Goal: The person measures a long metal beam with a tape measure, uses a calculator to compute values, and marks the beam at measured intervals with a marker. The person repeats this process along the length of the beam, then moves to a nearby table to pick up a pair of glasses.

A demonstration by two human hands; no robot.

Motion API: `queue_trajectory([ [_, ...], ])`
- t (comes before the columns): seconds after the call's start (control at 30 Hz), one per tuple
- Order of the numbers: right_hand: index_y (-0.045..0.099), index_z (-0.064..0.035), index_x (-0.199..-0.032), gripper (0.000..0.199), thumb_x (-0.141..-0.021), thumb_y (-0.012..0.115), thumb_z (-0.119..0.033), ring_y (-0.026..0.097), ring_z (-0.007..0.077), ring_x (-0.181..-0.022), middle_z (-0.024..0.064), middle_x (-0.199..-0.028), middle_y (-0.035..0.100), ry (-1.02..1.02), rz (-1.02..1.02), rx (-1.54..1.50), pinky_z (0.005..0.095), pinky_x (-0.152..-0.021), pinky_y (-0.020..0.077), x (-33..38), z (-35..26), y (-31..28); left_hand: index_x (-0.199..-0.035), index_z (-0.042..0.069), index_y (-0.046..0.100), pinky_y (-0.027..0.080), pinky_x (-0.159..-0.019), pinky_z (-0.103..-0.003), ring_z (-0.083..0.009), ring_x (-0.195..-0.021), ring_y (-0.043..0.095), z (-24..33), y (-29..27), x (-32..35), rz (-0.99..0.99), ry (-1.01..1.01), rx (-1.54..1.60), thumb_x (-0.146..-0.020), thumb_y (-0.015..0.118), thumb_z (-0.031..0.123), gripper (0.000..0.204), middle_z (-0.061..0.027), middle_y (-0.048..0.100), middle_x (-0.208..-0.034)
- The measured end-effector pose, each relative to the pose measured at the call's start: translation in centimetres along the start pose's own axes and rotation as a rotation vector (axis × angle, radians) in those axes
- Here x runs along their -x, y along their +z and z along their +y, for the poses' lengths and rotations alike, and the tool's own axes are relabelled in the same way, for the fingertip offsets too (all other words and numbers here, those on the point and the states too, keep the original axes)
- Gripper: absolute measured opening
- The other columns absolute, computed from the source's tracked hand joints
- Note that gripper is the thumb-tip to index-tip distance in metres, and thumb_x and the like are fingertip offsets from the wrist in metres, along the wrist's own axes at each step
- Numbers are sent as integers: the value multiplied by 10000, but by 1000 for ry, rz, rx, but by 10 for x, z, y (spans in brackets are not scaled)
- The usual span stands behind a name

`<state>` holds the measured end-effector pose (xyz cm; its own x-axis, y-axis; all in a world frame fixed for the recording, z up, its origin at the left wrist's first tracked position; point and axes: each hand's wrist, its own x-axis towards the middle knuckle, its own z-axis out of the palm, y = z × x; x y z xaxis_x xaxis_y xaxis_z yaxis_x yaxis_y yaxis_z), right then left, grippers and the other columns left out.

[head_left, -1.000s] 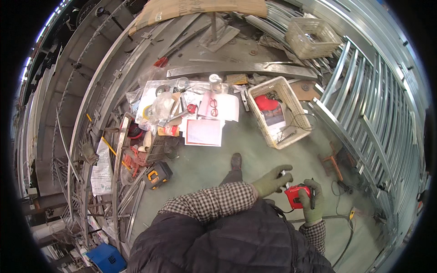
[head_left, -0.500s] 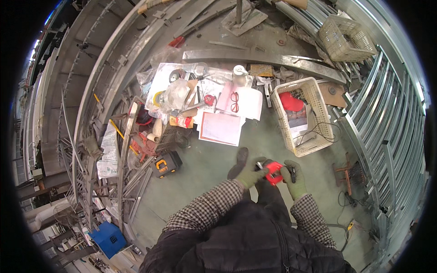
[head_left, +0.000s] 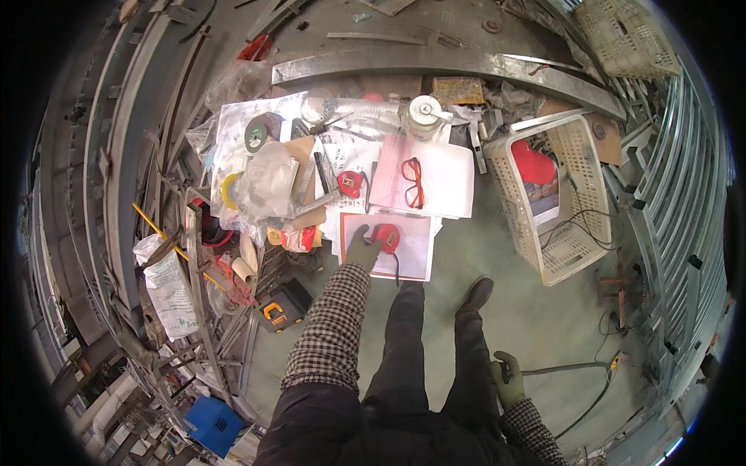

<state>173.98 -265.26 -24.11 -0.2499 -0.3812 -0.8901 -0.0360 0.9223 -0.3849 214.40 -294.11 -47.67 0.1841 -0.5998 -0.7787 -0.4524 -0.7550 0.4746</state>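
My left hand (head_left: 361,250), in a green work glove, grips a red tape measure (head_left: 385,238) by its side. A dark strap hangs from the tape measure over a red-bordered sheet of paper (head_left: 412,248) at the table's near edge; I cannot tell whether the two touch. My right hand (head_left: 510,382), gloved alike, is low beside my right leg with its fingers curled. Something small and dark shows at those fingers, too small to name. Beyond the left hand lie a second red tape measure (head_left: 350,183) and red-framed glasses (head_left: 412,183) on papers.
A cream plastic crate (head_left: 536,241) holding a red cap (head_left: 533,161) stands to the right. Curved metal profiles (head_left: 676,202) line that side. On the left are a black toolbox (head_left: 284,307) and loose metal bars. A cable (head_left: 575,366) lies on the floor near my right hand.
My left hand has carried the red tape measure forward from in front of my body to over the papers. My right hand has left it and dropped back beside my leg.
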Motion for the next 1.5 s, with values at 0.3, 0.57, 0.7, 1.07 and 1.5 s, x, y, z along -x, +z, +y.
queue_trajectory([
  [0.3, 647, -80, -1335, 317, -1032, 741, -76, 678, 142, -1121, 64, -1233, 709, -62, -59, -119, 306, -966, 569, -18, -5, 52, -1516, 86, 568, 557, -1052, -477, -370, -1269, 657, 49, -80, -51, 496, 229, -592, -953, 762, 307, 635, -198, 613, -1483],
  [0.57, 646, -73, -1308, 306, -1023, 755, -88, 672, 125, -1089, 41, -1224, 709, 24, -37, -23, 283, -968, 560, -22, 21, 52, -1149, 89, 726, 579, -956, -479, -321, -1210, 651, 76, -124, -79, 371, 310, -1140, -894, 814, 256, 318, -103, 668, -1287],
  [0.7, 656, -95, -1305, 293, -1030, 755, -117, 657, 100, -1007, 13, -1166, 708, -29, -40, -80, 255, -916, 546, -24, 22, 52, -1123, 96, 724, 569, -958, -493, -354, -1176, 673, 77, -135, -63, 319, 402, -1073, -908, 787, 225, 258, -118, 686, -1274],
  [1.07, 636, -112, -1365, 341, -1043, 743, -137, 625, 79, -893, 0, -1086, 699, -106, -65, -231, 265, -798, 533, -5, -12, 43, -1217, 80, 747, 541, -1009, -520, -382, -1145, 673, 142, -150, 67, 405, 679, -797, -897, 793, 212, 349, -146, 716, -1239],
  [1.5, 613, -70, -1399, 329, -1106, 659, -213, 740, 185, -1020, 111, -1105, 740, -520, 345, -386, 325, -917, 600, 82, -46, -60, -1253, 2, 571, 574, -758, -312, -155, -901, 669, 242, 87, 378, -813, 483, -75, -999, 649, 52, 270, -110, 696, -1114],
])
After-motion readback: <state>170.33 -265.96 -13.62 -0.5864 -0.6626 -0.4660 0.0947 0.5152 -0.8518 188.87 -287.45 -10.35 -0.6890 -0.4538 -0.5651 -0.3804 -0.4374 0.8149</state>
